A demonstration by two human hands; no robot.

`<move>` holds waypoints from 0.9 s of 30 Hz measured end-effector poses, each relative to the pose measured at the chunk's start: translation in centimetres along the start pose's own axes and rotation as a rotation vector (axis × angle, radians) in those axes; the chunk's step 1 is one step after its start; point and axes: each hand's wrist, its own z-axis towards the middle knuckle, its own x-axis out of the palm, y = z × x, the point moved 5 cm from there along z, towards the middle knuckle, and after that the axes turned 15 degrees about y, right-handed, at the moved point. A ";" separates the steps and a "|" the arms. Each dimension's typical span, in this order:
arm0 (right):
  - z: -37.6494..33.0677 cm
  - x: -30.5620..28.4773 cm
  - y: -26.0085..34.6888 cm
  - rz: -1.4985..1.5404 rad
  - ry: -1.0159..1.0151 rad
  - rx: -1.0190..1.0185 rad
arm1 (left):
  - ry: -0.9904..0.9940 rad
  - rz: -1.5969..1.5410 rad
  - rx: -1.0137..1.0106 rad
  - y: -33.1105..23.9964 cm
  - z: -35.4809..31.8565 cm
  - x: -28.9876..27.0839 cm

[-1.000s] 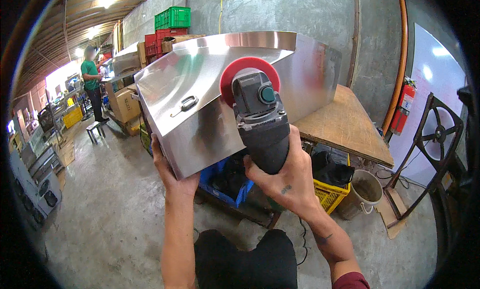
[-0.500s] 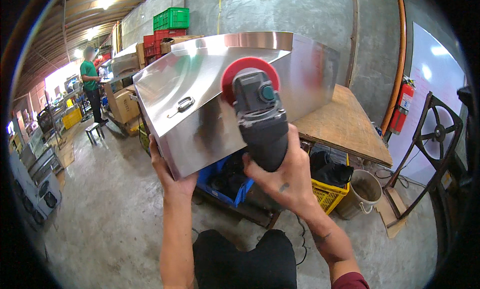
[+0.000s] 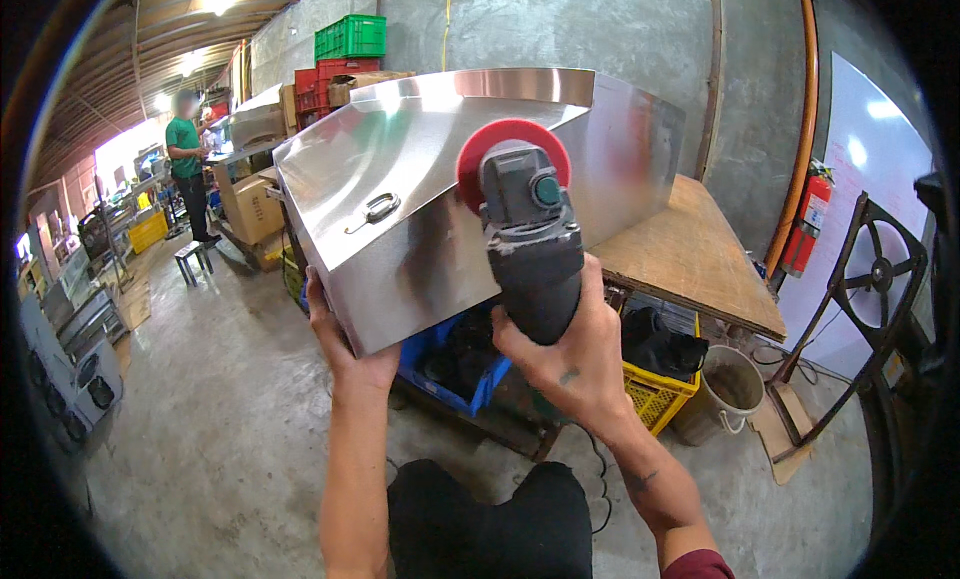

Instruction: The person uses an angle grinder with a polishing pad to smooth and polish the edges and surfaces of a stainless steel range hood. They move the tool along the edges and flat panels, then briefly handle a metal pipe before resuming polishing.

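A large shiny sheet-metal piece [image 3: 400,279] with a bent fold and a raised rim lies tilted over the wooden table's left end. My left hand [image 3: 358,351] grips its lower near corner, fingers up the left side and thumb beneath. In my right hand [image 3: 575,354] is an angle grinder [image 3: 535,249], its black body wrapped by fingers and thumb. The grinder's red disc [image 3: 558,144] overlaps the fold line of the metal; whether it touches is hidden by the grinder head. A small oval metal fitting [image 3: 381,208] sits on the upper face, left of the disc.
The wooden tabletop [image 3: 710,259] extends right. Below are a blue crate [image 3: 480,397], a yellow crate [image 3: 655,397] and a bucket [image 3: 722,384]. A fire extinguisher [image 3: 806,224] hangs by the wall, near a metal frame [image 3: 850,319]. Far left, a person in green [image 3: 184,154] stands by a bench.
The grinder has shifted slightly right along the metal's fold. The whole view has moved a little; my left hand keeps its hold on the corner.
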 end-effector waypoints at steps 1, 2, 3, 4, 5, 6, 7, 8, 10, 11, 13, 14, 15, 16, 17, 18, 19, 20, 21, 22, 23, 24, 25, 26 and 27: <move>-0.3 0.3 0.2 -0.010 0.026 -0.015 | -0.008 -0.009 -0.012 -0.1 -0.1 0.2; -0.5 0.6 0.5 -0.020 0.051 -0.031 | -0.019 -0.005 -0.012 0.0 -0.1 0.4; -0.7 0.9 0.8 -0.013 0.069 -0.057 | -0.031 0.000 -0.012 -0.1 -0.1 0.5; -0.9 1.2 1.2 -0.006 0.087 -0.082 | -0.046 0.017 0.001 0.0 -0.1 0.7; -1.1 1.5 1.5 0.001 0.105 -0.108 | -0.061 0.034 0.013 0.0 -0.1 0.9; -1.4 1.8 1.5 0.014 0.119 -0.110 | -0.045 0.026 0.004 0.2 -0.1 1.1; -1.5 1.8 1.6 0.014 0.120 -0.112 | -0.029 0.018 -0.006 0.3 -0.2 1.4; -1.5 1.8 1.7 0.012 0.121 -0.114 | -0.013 0.008 -0.015 0.4 -0.2 1.5; -1.5 1.9 2.0 0.010 0.105 -0.105 | 0.005 0.047 0.020 0.0 -0.2 0.5; -1.3 1.8 2.1 -0.001 0.084 -0.090 | 0.009 0.050 0.027 -0.3 -0.2 0.3; -0.9 1.4 1.8 -0.018 0.042 -0.066 | 0.013 0.029 0.028 -0.4 -0.1 -0.1; -0.7 1.4 1.4 -0.017 0.021 -0.059 | 0.004 0.017 0.026 -0.3 -0.1 -0.1; -0.6 1.2 1.2 -0.020 -0.001 -0.053 | -0.004 0.001 0.024 -0.4 0.1 -0.1; -0.7 1.2 1.1 -0.006 0.003 -0.030 | -0.020 -0.008 0.024 -0.3 0.1 0.1; -0.8 1.3 1.2 -0.007 0.019 -0.024 | -0.036 -0.016 0.024 -0.3 0.1 0.3; -0.9 1.5 1.4 -0.003 0.035 -0.019 | -0.036 -0.015 0.023 -0.4 0.1 0.5; -1.1 1.7 1.5 0.001 0.050 -0.013 | -0.037 -0.014 0.022 -0.5 0.1 0.7; -1.3 2.1 1.8 0.003 0.072 -0.047 | -0.037 -0.013 0.021 -0.7 0.1 1.0; -1.5 2.5 2.0 -0.003 0.092 -0.078 | -0.041 -0.030 0.018 -0.5 0.0 1.2; -1.8 2.8 2.3 -0.008 0.112 -0.108 | -0.044 -0.048 0.015 -0.4 -0.1 1.5; -2.1 3.1 2.4 0.000 0.129 -0.113 | -0.048 -0.066 0.012 -0.3 -0.1 1.7; -2.3 3.5 2.6 0.010 0.149 -0.120 | -0.030 -0.071 0.008 -0.3 0.0 1.6; -2.4 3.8 2.8 0.019 0.168 -0.127 | -0.011 -0.076 0.003 -0.1 0.1 1.5; -2.5 3.8 3.0 0.000 0.160 -0.153 | 0.007 -0.083 -0.001 0.1 0.3 1.2; -2.4 3.7 3.1 0.004 0.146 -0.124 | 0.011 -0.084 -0.005 0.0 0.3 0.8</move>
